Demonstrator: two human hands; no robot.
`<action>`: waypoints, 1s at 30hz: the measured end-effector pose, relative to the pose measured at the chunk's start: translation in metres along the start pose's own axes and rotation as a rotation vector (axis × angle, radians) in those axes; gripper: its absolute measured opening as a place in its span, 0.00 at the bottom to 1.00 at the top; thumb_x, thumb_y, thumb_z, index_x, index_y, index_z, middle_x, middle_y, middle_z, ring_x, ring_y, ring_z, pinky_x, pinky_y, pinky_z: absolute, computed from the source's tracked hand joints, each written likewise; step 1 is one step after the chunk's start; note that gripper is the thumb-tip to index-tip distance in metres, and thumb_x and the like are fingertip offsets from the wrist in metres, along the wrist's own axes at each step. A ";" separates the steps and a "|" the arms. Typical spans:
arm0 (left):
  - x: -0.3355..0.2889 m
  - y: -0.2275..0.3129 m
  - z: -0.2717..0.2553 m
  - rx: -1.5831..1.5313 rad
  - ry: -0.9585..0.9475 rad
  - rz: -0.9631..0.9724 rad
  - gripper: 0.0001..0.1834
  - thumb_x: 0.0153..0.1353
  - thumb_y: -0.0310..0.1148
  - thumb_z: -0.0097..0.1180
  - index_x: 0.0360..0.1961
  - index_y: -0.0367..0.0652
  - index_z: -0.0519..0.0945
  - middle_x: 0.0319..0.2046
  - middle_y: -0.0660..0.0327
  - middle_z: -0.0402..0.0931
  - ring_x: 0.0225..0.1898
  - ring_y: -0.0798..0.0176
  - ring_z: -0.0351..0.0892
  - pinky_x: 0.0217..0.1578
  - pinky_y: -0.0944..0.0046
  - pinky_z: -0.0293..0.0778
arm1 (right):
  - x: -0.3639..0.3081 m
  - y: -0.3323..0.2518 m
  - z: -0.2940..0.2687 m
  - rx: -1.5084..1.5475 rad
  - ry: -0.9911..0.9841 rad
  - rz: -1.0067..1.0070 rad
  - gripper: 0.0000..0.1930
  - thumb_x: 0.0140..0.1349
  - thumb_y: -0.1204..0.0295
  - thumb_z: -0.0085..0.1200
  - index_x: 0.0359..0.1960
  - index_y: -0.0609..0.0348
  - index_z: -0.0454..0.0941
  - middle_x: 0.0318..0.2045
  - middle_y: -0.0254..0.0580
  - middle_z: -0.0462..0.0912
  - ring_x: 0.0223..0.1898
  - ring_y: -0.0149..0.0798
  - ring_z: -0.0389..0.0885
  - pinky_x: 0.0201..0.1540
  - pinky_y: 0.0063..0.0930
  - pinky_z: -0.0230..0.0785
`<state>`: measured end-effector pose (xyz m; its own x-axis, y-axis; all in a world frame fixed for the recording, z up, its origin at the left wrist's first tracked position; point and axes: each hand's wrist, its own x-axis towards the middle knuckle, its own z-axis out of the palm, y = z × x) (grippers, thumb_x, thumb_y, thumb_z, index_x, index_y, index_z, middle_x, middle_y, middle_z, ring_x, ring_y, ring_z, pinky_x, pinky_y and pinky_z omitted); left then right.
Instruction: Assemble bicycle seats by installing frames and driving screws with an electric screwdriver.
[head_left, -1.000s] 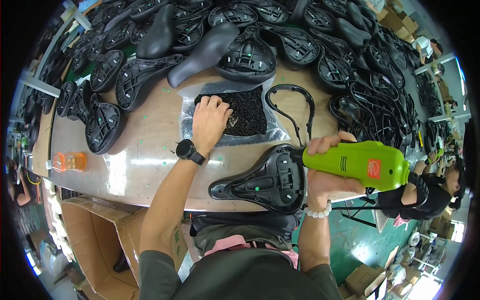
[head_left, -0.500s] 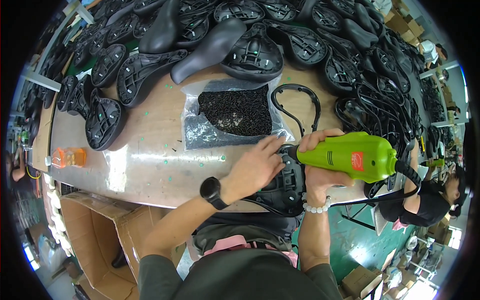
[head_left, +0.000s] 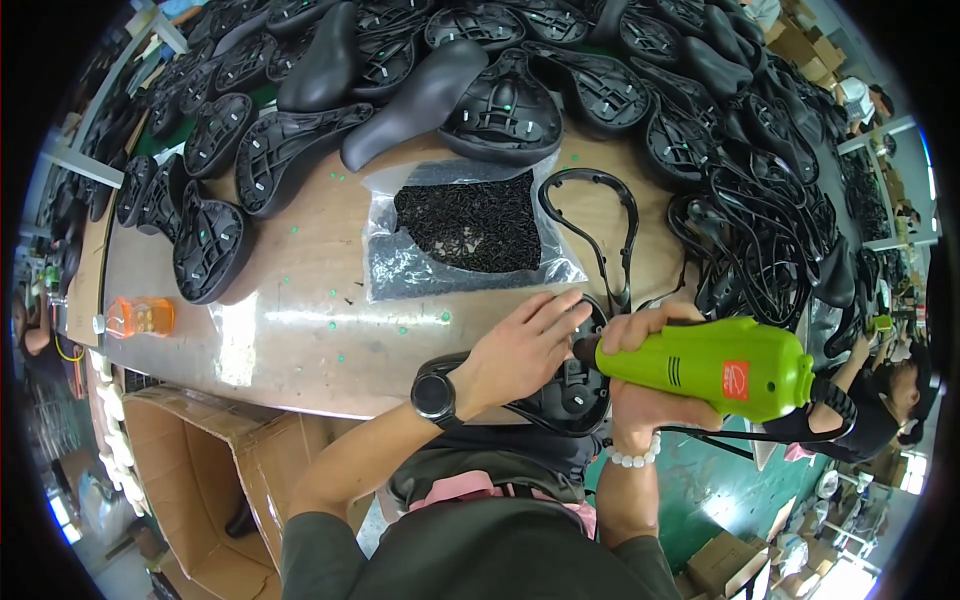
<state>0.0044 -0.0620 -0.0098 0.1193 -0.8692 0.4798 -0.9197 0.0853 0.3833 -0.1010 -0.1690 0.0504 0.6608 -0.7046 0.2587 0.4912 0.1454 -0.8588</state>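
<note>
A green electric screwdriver (head_left: 690, 368) is gripped by my right hand (head_left: 645, 405), fingers wrapped around its front end. It lies almost level, its dark tip pointing left over a black bicycle saddle (head_left: 575, 398). The saddle rests underside up at the table's near edge, partly covered by my hands. My left hand (head_left: 512, 352) reaches across the saddle with its fingers stretched out, fingertips close to the driver's tip. The thumb and whatever lies under those fingers are hidden. Just beyond stands a loop-shaped black frame (head_left: 630, 215), flat on the table.
A clear plastic bag (head_left: 385, 265) of small black screws (head_left: 470, 225) lies open ahead. Many black saddles (head_left: 505, 105) crowd the far side, and black frames (head_left: 750, 240) pile up at right. An orange bottle (head_left: 145, 317) and a cardboard box (head_left: 190, 440) are at left.
The screwdriver and my right hand have moved down and slightly right, with the tip lower on the saddle. My left hand has shifted a little toward me, its fingers still extended.
</note>
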 end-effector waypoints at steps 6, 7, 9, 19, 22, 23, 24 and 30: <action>0.010 -0.014 -0.027 -0.121 -0.019 -0.057 0.22 0.51 0.44 0.65 0.40 0.38 0.81 0.56 0.53 0.71 0.62 0.47 0.66 0.61 0.50 0.64 | -0.018 -0.015 -0.007 -0.039 0.024 -0.090 0.59 0.31 0.15 0.43 0.51 0.58 0.66 0.25 0.39 0.71 0.22 0.38 0.71 0.27 0.31 0.65; 0.012 -0.030 -0.032 -0.058 -0.005 -0.155 0.23 0.48 0.45 0.67 0.38 0.37 0.80 0.52 0.51 0.74 0.56 0.46 0.70 0.57 0.50 0.68 | -0.023 -0.020 -0.010 -0.048 0.033 -0.092 0.59 0.31 0.15 0.43 0.51 0.58 0.66 0.25 0.39 0.71 0.22 0.38 0.71 0.27 0.31 0.65; -0.003 -0.084 -0.030 0.252 0.155 -0.294 0.20 0.51 0.42 0.65 0.38 0.35 0.80 0.47 0.52 0.77 0.52 0.47 0.73 0.53 0.50 0.70 | -0.032 -0.030 -0.013 -0.052 0.037 -0.161 0.59 0.34 0.15 0.42 0.51 0.60 0.65 0.24 0.39 0.71 0.20 0.38 0.70 0.25 0.30 0.65; -0.033 -0.133 -0.038 0.440 0.174 -0.474 0.09 0.59 0.30 0.57 0.40 0.43 0.84 0.42 0.60 0.78 0.45 0.52 0.74 0.46 0.54 0.73 | -0.074 -0.056 -0.027 -0.027 -0.005 -0.120 0.57 0.35 0.18 0.47 0.52 0.60 0.67 0.25 0.42 0.73 0.23 0.41 0.73 0.30 0.34 0.68; -0.027 -0.116 -0.043 0.350 0.215 -0.453 0.09 0.59 0.28 0.56 0.41 0.43 0.83 0.39 0.58 0.78 0.42 0.52 0.75 0.43 0.54 0.74 | -0.080 -0.054 -0.026 -0.043 0.034 -0.097 0.56 0.35 0.19 0.49 0.51 0.61 0.68 0.25 0.43 0.74 0.23 0.41 0.73 0.30 0.35 0.69; -0.021 -0.103 -0.046 0.231 0.201 -0.478 0.10 0.60 0.27 0.56 0.42 0.43 0.83 0.37 0.56 0.78 0.41 0.51 0.75 0.42 0.54 0.74 | -0.082 -0.053 -0.027 0.027 0.071 -0.066 0.56 0.35 0.22 0.57 0.51 0.63 0.69 0.26 0.47 0.75 0.27 0.44 0.75 0.33 0.37 0.69; -0.016 -0.083 -0.048 0.145 0.195 -0.460 0.11 0.59 0.26 0.55 0.43 0.43 0.82 0.34 0.55 0.78 0.40 0.51 0.76 0.42 0.55 0.74 | -0.083 -0.051 -0.026 0.028 0.074 -0.066 0.56 0.35 0.22 0.57 0.51 0.63 0.69 0.26 0.47 0.75 0.27 0.44 0.75 0.33 0.37 0.69; -0.014 0.008 -0.031 -0.282 -0.161 -0.034 0.22 0.54 0.25 0.53 0.53 0.41 0.75 0.39 0.55 0.75 0.41 0.53 0.75 0.42 0.58 0.74 | -0.081 -0.042 -0.035 0.091 0.071 -0.011 0.55 0.34 0.22 0.56 0.47 0.65 0.70 0.27 0.46 0.75 0.27 0.44 0.75 0.33 0.37 0.70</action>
<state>0.0066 -0.0341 0.0115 0.0668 -0.9379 0.3404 -0.7733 0.1669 0.6117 -0.1949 -0.1422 0.0500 0.6149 -0.7532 0.2336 0.5503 0.1977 -0.8112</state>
